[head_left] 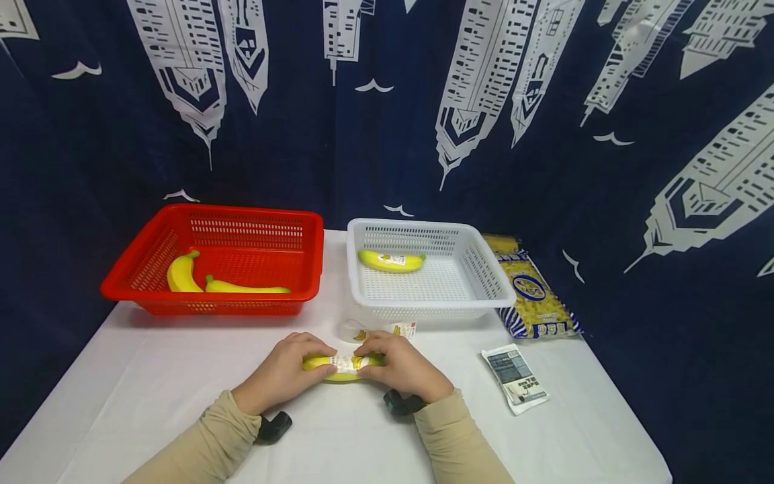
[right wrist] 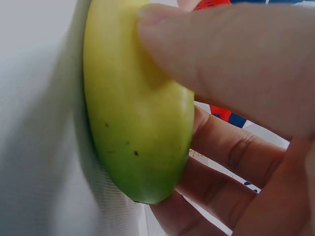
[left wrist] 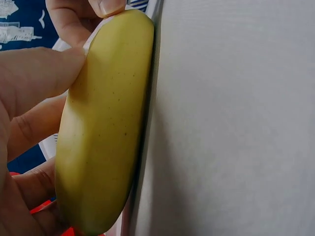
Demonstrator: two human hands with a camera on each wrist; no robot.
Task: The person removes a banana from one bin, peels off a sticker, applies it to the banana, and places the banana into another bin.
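A yellow banana (head_left: 343, 378) lies on the white table with a printed label (head_left: 346, 364) across its top. My left hand (head_left: 287, 370) holds one end, thumb near the label's left edge and fingers along the far side. At the other end my right hand (head_left: 405, 366) grips it the same way, its thumb pressing the top. In the left wrist view the banana (left wrist: 108, 118) shows small dark specks. The banana's tip (right wrist: 147, 182) looks greenish in the right wrist view. Just behind the hands is a strip of banana labels (head_left: 404, 329), partly hidden.
At the back left stands a red basket (head_left: 226, 296) with two bananas. A white basket (head_left: 435, 306) beside it holds one labelled banana (head_left: 392, 261). To the right lie a yellow pasta bag (head_left: 532, 296) and a small white-and-dark packet (head_left: 516, 378). A dark patterned curtain hangs behind.
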